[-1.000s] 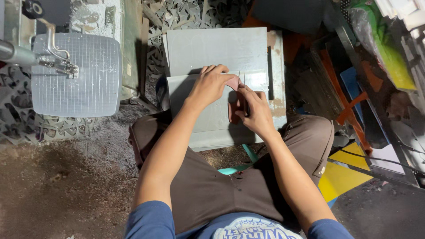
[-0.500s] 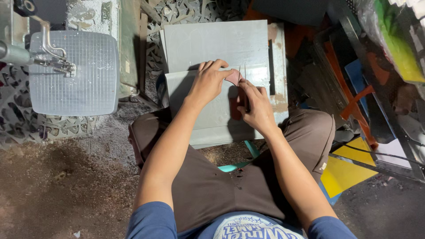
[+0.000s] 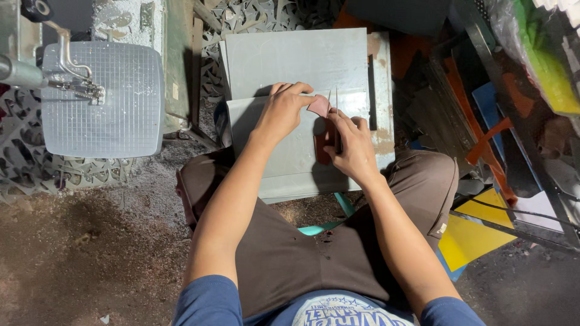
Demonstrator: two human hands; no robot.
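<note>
A grey metal work table stands in front of my knees. On it, my left hand pinches a small reddish-brown flat piece by its upper edge. My right hand grips the same dark red piece lower down, beside a thin upright blade that rises from the table. Both hands touch the piece and sit close together near the table's middle. I am seated, my brown trousers below the table edge.
A clear gridded square plate on a metal arm hangs at the left. Perforated scrap sheets lie on the dusty floor. Orange, blue and yellow sheets and dark offcuts pile up on the right. A teal stool edge shows between my legs.
My hands stayed on the piece near the blade, with the left fingers shifting slightly on its upper edge. The view moved a little.
</note>
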